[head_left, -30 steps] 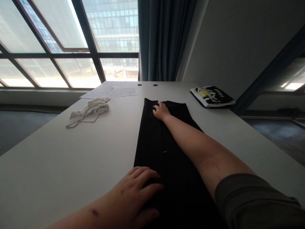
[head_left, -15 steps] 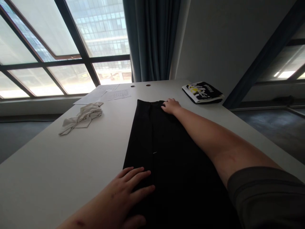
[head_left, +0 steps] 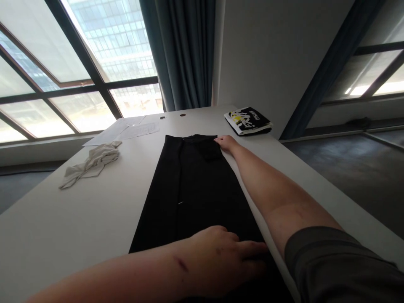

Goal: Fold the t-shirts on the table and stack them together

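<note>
We see a plain black garment (head_left: 192, 185), with no pattern, spread on a white table (head_left: 78, 219). At ten o'clock from it lies a crumpled cloth (head_left: 91, 164) in off-white, and beyond that some white sheets of paper (head_left: 126, 129) bearing faint grey print. At one o'clock sits a folded item (head_left: 248, 120) that is black with white and yellow lettering and a white edge. Behind the table hangs a dark teal curtain (head_left: 181, 50). The wall (head_left: 271, 54) is pale grey-white, and the window frames (head_left: 91, 84) are dark. Our sleeve (head_left: 341, 265) at five o'clock is dark olive-grey.
</note>
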Action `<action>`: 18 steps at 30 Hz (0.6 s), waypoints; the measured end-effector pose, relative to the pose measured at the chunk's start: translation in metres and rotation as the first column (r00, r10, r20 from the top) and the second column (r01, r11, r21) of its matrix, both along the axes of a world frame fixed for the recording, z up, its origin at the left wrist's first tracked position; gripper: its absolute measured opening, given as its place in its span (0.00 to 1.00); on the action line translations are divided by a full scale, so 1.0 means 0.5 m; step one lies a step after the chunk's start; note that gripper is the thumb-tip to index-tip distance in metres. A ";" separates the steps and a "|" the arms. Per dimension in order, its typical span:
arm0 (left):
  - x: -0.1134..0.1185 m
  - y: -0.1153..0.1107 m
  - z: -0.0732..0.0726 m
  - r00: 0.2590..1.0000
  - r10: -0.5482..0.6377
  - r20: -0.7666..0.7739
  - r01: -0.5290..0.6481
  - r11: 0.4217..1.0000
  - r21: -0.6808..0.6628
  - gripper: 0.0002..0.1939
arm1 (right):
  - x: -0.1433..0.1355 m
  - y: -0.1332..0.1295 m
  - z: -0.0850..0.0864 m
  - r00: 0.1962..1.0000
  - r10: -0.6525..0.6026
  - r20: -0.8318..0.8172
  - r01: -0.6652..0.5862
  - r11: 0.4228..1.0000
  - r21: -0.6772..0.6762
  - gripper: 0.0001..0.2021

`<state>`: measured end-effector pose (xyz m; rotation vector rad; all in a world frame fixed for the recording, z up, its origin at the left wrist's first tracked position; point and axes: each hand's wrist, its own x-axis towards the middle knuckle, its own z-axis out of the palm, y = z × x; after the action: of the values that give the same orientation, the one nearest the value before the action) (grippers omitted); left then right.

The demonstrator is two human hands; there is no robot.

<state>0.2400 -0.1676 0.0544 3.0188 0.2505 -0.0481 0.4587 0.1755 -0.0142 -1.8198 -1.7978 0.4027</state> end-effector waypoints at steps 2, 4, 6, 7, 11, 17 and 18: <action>0.036 0.002 -0.012 1.000 -0.009 -0.024 0.008 1.000 -0.029 0.22 | 0.003 0.003 0.000 0.997 0.048 -0.058 -0.048 0.999 -0.002 0.16; 0.058 0.002 -0.025 1.000 -0.015 -0.026 0.014 0.999 -0.048 0.22 | 0.008 0.007 -0.002 0.992 0.082 -0.096 -0.082 0.997 -0.003 0.17; 0.069 0.000 -0.034 1.000 -0.011 -0.007 0.010 0.999 -0.043 0.20 | 0.013 0.014 -0.006 0.985 0.097 -0.142 -0.098 0.995 0.000 0.18; 0.071 -0.001 -0.037 1.000 -0.009 0.001 0.009 0.999 -0.037 0.19 | 0.015 0.018 -0.009 0.979 0.103 -0.176 -0.103 0.995 0.007 0.18; 0.068 -0.008 -0.033 1.000 -0.022 0.000 0.022 1.000 -0.017 0.08 | 0.013 0.036 -0.023 0.924 0.128 -0.359 -0.105 0.991 0.085 0.17; 0.024 -0.022 0.001 0.996 0.062 0.064 -0.064 0.997 0.033 0.07 | -0.015 0.030 -0.007 0.744 0.092 -0.662 -0.096 0.995 0.032 0.15; 0.012 -0.026 0.008 0.995 0.074 0.066 -0.076 0.996 0.036 0.07 | -0.020 0.026 0.001 0.710 0.085 -0.699 -0.112 0.994 0.007 0.16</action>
<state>0.2460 -0.1804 0.0585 3.0399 0.3623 0.0612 0.4487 0.1886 -0.0135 -1.3103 -1.3343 1.0227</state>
